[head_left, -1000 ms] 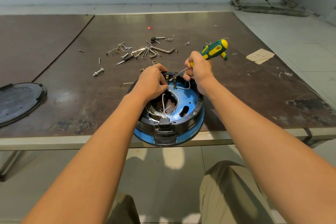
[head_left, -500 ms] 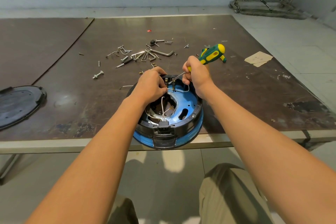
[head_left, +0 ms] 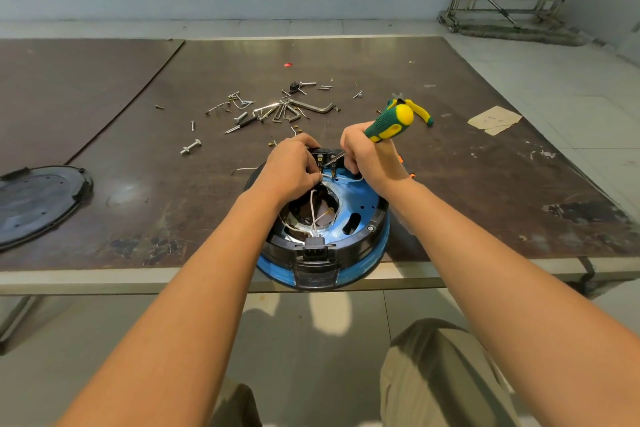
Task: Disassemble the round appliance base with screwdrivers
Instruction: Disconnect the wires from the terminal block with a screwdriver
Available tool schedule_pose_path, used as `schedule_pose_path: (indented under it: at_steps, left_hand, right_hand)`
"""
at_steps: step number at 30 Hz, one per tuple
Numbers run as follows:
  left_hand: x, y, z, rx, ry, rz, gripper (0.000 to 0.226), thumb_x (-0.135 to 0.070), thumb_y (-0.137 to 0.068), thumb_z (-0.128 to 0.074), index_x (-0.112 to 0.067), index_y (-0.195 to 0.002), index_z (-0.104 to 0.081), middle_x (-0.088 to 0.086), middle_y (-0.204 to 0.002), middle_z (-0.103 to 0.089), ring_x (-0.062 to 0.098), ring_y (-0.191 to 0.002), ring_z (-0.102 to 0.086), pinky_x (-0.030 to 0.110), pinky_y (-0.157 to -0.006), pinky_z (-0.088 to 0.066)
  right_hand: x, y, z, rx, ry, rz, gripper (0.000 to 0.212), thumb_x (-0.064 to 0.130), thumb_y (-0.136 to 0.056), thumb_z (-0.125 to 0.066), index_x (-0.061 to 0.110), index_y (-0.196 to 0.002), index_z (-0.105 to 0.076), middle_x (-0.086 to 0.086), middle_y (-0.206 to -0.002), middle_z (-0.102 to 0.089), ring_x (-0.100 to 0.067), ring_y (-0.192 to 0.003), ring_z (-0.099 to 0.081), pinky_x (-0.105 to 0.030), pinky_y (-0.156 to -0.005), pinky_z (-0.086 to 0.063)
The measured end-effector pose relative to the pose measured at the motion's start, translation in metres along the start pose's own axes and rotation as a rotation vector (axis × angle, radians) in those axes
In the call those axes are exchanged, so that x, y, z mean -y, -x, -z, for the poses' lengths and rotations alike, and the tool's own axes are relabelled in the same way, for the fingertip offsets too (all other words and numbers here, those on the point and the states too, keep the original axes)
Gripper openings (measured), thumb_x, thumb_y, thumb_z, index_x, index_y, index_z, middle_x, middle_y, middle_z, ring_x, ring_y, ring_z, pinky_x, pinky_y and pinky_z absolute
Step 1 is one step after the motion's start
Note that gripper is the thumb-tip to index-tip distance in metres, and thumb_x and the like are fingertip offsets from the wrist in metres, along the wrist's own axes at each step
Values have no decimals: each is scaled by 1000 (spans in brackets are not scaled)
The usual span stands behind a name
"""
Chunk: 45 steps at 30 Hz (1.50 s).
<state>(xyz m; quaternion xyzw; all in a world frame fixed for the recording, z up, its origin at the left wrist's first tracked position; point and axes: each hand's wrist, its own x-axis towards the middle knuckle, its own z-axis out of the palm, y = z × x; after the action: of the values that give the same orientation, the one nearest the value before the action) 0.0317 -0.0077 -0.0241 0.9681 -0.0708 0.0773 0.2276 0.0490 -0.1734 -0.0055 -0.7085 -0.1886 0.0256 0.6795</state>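
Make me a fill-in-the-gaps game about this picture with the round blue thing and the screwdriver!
1. The right hand grips a screwdriver whose handle is green and ____.
2. The inner plate of the round appliance base is coloured ____.
3. The black round cover lies on the table, off to the ____ of the base.
4. The thin wires inside the base are coloured ____.

Missing words: yellow; blue; left; white.

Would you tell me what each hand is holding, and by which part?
The right hand grips the screwdriver by its handle's lower end; the left hand seems to pinch a white wire.
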Motion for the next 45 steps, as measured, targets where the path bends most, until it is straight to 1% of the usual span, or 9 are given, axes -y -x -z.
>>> schedule_pose_path:
  at_steps: [3, 11, 14, 20, 23, 30, 33, 41, 45]
  left_hand:
    - [0, 0, 0, 5, -1, 3, 6, -15, -83, -76, -14, -82, -82, -4, -129, -59, 19, -111, -56, 40, -95, -47]
    - [2, -1, -1, 9, 9, 5, 6, -15, -82, -76, -13, -81, -82, -5, -128, -59, 17, -112, -55, 41, -96, -48]
    - [3, -2, -1, 10, 10, 2, 6, -15, -82, -76, -13, -81, -82, -5, -128, -58, 17, -111, -55, 41, -95, -48]
    - [3, -2, -2, 11, -1, -2, 7, -16, -83, -76, -14, -82, -82, -5, -128, -58, 16, -113, -54, 41, -96, -48]
    - [2, -2, -1, 11, -7, -1, 7, -17, -83, -76, -14, -82, -82, -6, -128, -58, 16, -113, -54, 41, -96, -48]
    - [3, -3, -2, 11, -11, 4, 7, -19, -83, -76, -14, -82, -81, -6, -130, -57, 15, -115, -53, 40, -96, -48]
    - [4, -3, -2, 16, -6, 2, 7, -18, -83, -76, -15, -82, -82, -6, -129, -57, 16, -116, -53, 41, -97, -48]
    - [4, -3, -1, 17, 7, -3, 7, -17, -83, -76, -14, -82, -82, -5, -129, -57, 17, -114, -54, 42, -96, -49]
    - [5, -3, -1, 21, 7, -1, 7, -17, -83, -75, -15, -83, -82, -4, -130, -57, 16, -115, -54, 43, -96, -49]
  right_hand:
    - [1, -8, -2, -57, -83, -82, 24, 17, -82, -46, 15, -61, -36, 6, -49, -34, -12, -41, -32, -21, -41, -25]
    - [1, -29, -2, -170, -118, -217, 34, 5, -95, -46, 18, -67, -32, 3, -57, -33, -5, -38, -32, -18, -41, -29]
    - [-2, -31, -4, -197, -132, -203, 34, 9, -96, -48, 16, -66, -34, 4, -55, -34, -3, -37, -34, -14, -38, -32]
    - [-5, -39, -5, -240, -114, -147, 40, 8, -94, -52, 19, -59, -37, 2, -54, -32, -8, -41, -28, -21, -41, -26]
    - [-9, -45, -6, -238, -126, -135, 41, 8, -93, -53, 21, -58, -38, 8, -48, -33, -7, -39, -28, -20, -41, -27]
    - [-18, -59, -7, -289, -54, -112, 32, 19, -88, -57, 23, -60, -43, 13, -44, -40, -9, -43, -40, -29, -55, -39]
    - [-20, -63, -10, -325, -58, -104, 23, 25, -84, -58, 22, -67, -42, 14, -44, -39, -8, -45, -40, -27, -54, -38]
    - [-24, -71, -11, -345, -80, -72, 21, 29, -79, -58, 22, -68, -42, 13, -48, -38, -7, -43, -38, -27, -52, -38]
    - [-24, -75, -13, -329, -72, -60, 25, 29, -77, -56, 24, -59, -40, 13, -44, -37, -8, -40, -35, -26, -50, -35]
